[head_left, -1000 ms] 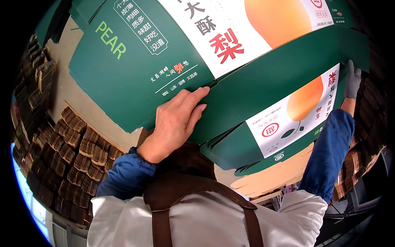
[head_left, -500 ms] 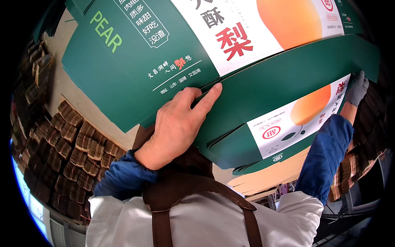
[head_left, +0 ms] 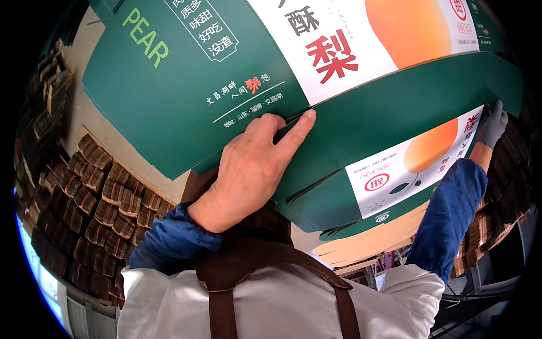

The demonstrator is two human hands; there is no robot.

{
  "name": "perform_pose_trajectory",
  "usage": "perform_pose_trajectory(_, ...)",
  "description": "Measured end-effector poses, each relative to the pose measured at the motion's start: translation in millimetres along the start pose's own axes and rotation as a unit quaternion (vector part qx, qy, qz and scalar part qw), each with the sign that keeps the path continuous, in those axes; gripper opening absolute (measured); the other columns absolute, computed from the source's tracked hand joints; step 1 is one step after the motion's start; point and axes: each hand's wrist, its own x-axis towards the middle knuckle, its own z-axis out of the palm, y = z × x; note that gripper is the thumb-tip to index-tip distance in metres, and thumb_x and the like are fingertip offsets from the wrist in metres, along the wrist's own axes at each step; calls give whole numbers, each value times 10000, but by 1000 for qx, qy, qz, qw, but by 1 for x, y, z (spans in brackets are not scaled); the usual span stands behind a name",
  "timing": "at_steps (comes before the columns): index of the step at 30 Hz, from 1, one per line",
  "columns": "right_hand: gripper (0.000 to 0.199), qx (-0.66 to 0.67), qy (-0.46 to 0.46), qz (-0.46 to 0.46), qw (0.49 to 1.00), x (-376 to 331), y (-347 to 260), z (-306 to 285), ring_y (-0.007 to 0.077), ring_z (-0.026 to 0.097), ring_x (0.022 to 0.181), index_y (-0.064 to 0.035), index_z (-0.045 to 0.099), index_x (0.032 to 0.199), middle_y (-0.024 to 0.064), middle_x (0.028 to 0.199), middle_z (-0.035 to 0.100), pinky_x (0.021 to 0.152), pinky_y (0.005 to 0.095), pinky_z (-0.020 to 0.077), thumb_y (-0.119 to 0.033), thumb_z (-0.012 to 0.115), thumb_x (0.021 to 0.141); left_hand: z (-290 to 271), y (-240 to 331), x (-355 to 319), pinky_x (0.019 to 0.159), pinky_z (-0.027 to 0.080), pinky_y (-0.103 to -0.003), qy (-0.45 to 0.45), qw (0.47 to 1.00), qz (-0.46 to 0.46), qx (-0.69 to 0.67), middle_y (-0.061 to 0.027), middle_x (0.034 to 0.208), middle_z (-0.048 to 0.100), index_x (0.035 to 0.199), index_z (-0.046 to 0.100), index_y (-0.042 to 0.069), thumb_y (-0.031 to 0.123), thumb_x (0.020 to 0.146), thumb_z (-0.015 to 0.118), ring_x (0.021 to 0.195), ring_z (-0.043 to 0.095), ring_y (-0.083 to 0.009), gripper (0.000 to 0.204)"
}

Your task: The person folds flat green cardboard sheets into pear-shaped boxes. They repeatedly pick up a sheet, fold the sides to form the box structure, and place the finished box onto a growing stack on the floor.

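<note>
Left fingers (head_left: pixel 296 133) have spread on green cardboard (head_left: pixel 361 127), brown stacks (head_left: pixel 116 212) further left.

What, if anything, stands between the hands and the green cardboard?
Nothing visible blocks them: the left hand rests on the green cardboard; the right hand, wearing a grey glove, appears to touch its right edge.

A single wide fisheye worn on the head looks steeply down from just above the brown apron (head_left: pixel 243 257), facing past both hands onto nearby green cardboard (head_left: pixel 339 133).
</note>
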Motion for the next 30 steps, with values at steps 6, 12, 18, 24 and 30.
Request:
perform_pose_trajectory(6, 317, 5, 2, 14, 1000, 0, 1, 3, 113, 616, 785, 36, 592, 996, 66, 901, 670, 713, 251, 493, -280, 569, 969, -1, -1, 0, 589, 510, -341, -10, 1000, -7, -10, -92, 919, 536, 1331, 561, 165, 22, 774, 703, 735, 585, -237, 593)
perform_pose_trajectory(12, 316, 15, 6, 6, 1000, -3, -2, 8, 108, 611, 788, 39, 591, 1003, 62, 906, 667, 715, 247, 492, -275, 579, 966, -2, -1, 1, 582, 503, -339, -29, 999, -22, -26, -85, 912, 525, 1337, 555, 168, 21, 774, 707, 726, 576, -230, 602)
perform_pose_trajectory(18, 317, 26, -9, 9, 1000, 3, 10, -1, 107, 607, 782, 43, 584, 1009, 62, 901, 663, 712, 240, 492, -272, 581, 967, -2, -4, 1, 576, 500, -342, -28, 999, -5, -22, -83, 908, 514, 1336, 555, 163, 25, 776, 707, 717, 571, -228, 597)
perform_pose_trajectory(24, 306, 25, 20, 13, 999, -7, -8, 10, 109, 608, 783, 42, 577, 1027, 65, 901, 662, 716, 243, 490, -257, 577, 965, -3, -5, 4, 571, 498, -341, -36, 999, -7, -17, -85, 905, 507, 1337, 554, 158, 27, 773, 709, 719, 570, -227, 600)
perform_pose_trajectory(30, 282, 33, 31, 28, 999, -8, -8, 5, 112, 604, 765, 37, 577, 1018, 68, 874, 658, 696, 245, 483, -240, 562, 968, -5, -7, 6, 575, 496, -340, -36, 999, 0, -28, -83, 902, 504, 1335, 556, 155, 29, 774, 708, 721, 571, -226, 594)
